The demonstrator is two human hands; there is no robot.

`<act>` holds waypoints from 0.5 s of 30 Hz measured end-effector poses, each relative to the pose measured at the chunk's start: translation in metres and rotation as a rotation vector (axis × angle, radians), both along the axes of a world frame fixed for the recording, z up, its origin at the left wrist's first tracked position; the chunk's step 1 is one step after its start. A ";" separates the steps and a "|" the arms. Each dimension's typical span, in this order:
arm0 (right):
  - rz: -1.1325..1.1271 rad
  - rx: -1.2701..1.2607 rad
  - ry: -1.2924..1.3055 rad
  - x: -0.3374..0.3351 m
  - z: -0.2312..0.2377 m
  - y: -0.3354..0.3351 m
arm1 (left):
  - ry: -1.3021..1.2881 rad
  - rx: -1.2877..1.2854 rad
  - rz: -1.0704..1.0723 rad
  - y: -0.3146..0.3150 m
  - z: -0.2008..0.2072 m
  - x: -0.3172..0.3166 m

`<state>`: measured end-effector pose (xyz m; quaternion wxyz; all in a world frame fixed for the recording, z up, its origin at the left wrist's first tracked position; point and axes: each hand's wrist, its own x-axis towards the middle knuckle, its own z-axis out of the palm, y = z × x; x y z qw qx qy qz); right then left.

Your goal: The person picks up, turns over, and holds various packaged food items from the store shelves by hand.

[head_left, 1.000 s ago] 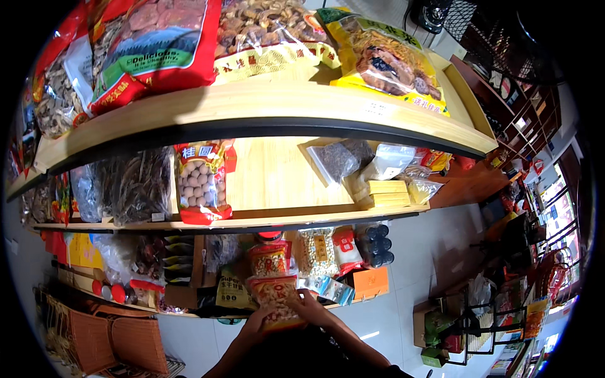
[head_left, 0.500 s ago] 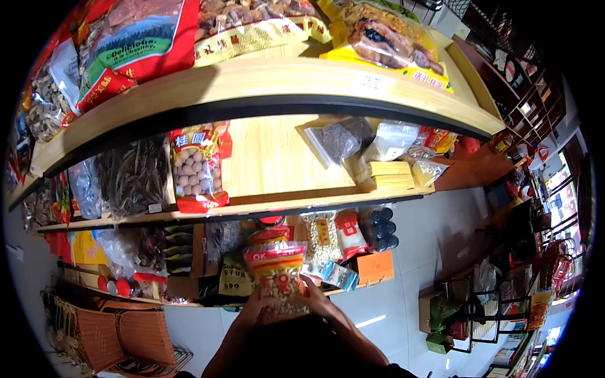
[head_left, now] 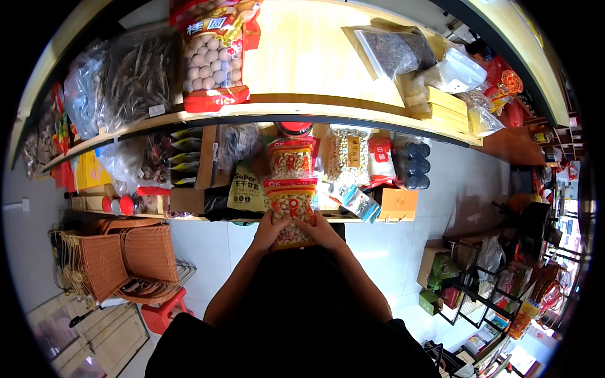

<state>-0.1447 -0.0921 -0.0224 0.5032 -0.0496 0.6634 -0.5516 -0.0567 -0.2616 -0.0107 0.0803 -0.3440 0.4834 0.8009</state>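
Observation:
Between both hands I grip a clear plastic bag [head_left: 292, 205] of pale nuts or beans, topped with a red and yellow band. My left hand [head_left: 270, 233] is closed on its lower left side, thumb across the front. The fingers of my right hand [head_left: 324, 232] wrap round the lower right side, its thumb also on the front. Just beyond stands a similar bag [head_left: 292, 157] on the low shelf. A dark green and beige pouch [head_left: 247, 191] is left of the held bag. To the right are a clear bag of pale kernels [head_left: 348, 154] and a white and red packet [head_left: 380, 160].
Above the low shelf runs a wooden shelf [head_left: 296, 57] with a red bag of round brown fruit [head_left: 214, 66]. An orange box [head_left: 398, 205] sits at the low shelf's right. Wicker baskets [head_left: 148, 255] and a red stool [head_left: 165, 309] stand at left.
The view has tilted downward, so the shelves sit higher in the picture and more of my arms shows. Both hands still hold the bag, which now appears more upright and straight in front.

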 end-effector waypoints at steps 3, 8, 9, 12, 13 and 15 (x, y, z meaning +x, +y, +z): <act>0.012 0.021 0.011 0.001 -0.001 -0.002 | -0.001 0.000 0.011 -0.005 -0.008 0.001; 0.074 0.024 0.230 -0.031 -0.023 -0.006 | 0.079 -0.144 0.000 -0.015 -0.034 -0.028; 0.056 0.020 0.250 -0.039 -0.023 -0.011 | 0.076 -0.142 0.001 -0.020 -0.035 -0.037; 0.043 0.099 0.202 -0.063 0.004 -0.034 | 0.065 -0.174 -0.056 -0.035 -0.043 -0.064; 0.016 0.100 0.195 -0.068 0.006 -0.041 | 0.089 -0.248 -0.012 -0.040 -0.054 -0.072; -0.024 0.108 0.188 -0.079 0.000 -0.046 | 0.107 -0.372 0.023 -0.040 -0.049 -0.092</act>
